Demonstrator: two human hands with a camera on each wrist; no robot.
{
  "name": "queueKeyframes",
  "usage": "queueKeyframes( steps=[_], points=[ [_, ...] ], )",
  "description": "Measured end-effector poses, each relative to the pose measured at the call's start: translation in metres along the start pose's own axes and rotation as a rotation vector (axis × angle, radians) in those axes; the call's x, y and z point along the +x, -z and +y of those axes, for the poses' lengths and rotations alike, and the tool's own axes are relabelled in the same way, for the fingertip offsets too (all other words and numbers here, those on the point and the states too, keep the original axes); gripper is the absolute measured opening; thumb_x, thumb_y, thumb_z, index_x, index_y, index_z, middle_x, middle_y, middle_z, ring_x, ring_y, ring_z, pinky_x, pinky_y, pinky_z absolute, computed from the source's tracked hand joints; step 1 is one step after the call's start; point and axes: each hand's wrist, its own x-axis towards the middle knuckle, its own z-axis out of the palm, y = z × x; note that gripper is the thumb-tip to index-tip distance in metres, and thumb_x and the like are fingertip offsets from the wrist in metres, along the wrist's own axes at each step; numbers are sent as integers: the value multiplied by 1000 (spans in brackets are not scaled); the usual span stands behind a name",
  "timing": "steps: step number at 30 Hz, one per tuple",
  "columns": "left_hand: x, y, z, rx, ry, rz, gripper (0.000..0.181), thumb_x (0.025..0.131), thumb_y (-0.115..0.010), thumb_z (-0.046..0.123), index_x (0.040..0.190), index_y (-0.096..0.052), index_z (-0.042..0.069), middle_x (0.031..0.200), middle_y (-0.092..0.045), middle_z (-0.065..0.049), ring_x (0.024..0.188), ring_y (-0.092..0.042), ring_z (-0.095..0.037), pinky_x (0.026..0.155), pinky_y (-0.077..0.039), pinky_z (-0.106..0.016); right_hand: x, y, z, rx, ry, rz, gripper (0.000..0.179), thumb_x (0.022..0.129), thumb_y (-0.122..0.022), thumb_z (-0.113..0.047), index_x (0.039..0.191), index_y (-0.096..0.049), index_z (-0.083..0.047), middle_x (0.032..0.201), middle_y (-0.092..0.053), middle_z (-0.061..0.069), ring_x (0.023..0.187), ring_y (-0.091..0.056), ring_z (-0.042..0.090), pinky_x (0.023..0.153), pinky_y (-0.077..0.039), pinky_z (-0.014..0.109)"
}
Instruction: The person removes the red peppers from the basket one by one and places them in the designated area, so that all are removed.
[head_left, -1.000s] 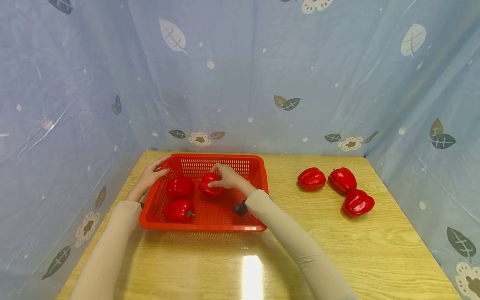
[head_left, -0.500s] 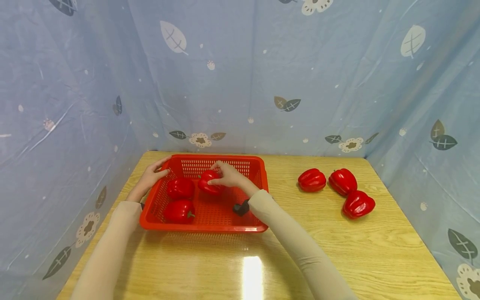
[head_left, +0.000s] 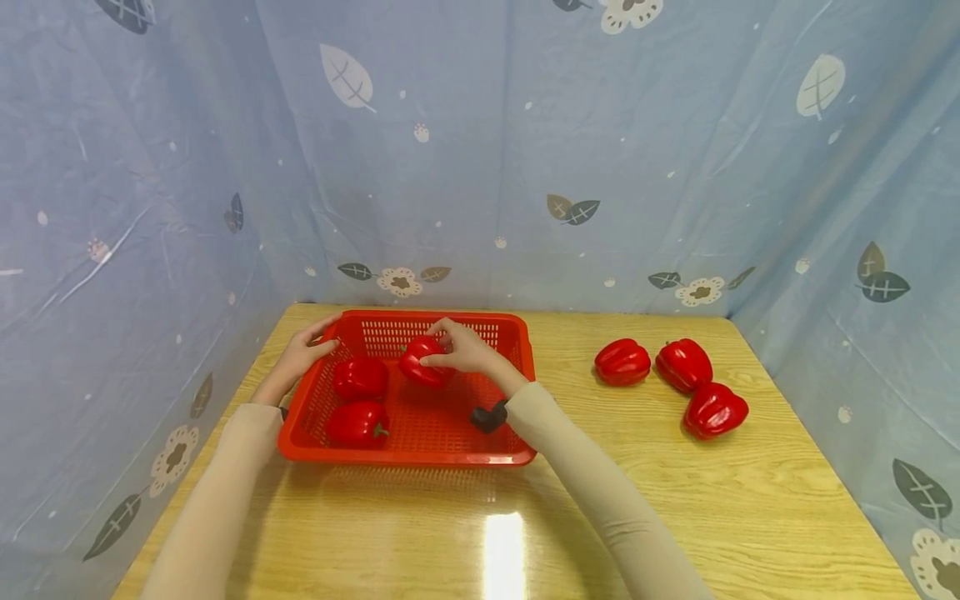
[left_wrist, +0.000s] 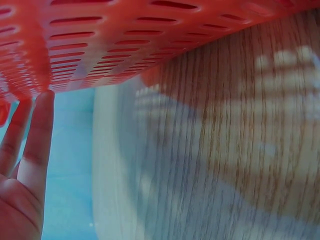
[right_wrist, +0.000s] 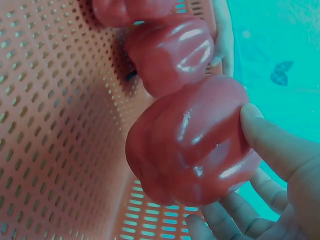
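Red perforated plastic basket [head_left: 408, 457] sits on wood-grain table [head_left: 675, 508]. Inside, near left wall, we see rear bell pepper [head_left: 360, 377] and front bell pepper [head_left: 356, 423], green stem pointing right. Right hand [head_left: 467, 348] holds third bell pepper [right_wrist: 192, 145] within basket, thumb and curled fingers spread pepper-wide; whether pepper touches basket floor, we cannot tell. Left hand [head_left: 296, 357] touches basket's left side, fingers nearly straight, not clenched. Right of basket, we see three loose bell peppers [head_left: 684, 365] on table.
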Motion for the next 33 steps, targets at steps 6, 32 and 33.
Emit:
queueKeyframes(
  steps=[6, 32, 33],
  points=[
    [7, 4, -18, 1, -13, -5, 58, 95, -51, 13, 147, -26, 9, 142, -33, -27, 90, -60, -2, 67, -55, -25, -7, 5, -3, 30, 12, 15, 50, 80, -73, -31, 119, -49, -12, 117, -56, 7, 103, -56, 24, 79, -52, 31],
    [-3, -1, 4, 36, -9, -5, 57, 94, -51, 9, 146, -27, 3, 143, -31, -27, 98, -55, -10, 69, -53, -21, -30, 30, 6, 72, 40, 123, 48, 79, -74, -29, 119, -51, -14, 106, -59, 7, 92, -57, 21, 70, -54, 29],
    [-3, -1, 4, 42, -11, -4, 57, 94, -51, 9, 146, -27, 3, 144, -31, -27, 98, -55, -9, 70, -53, -21, -31, 31, 6, 75, 39, 126, 48, 79, -74, -29, 119, -51, -14, 106, -60, 8, 93, -57, 21, 70, -54, 30]
  ],
)
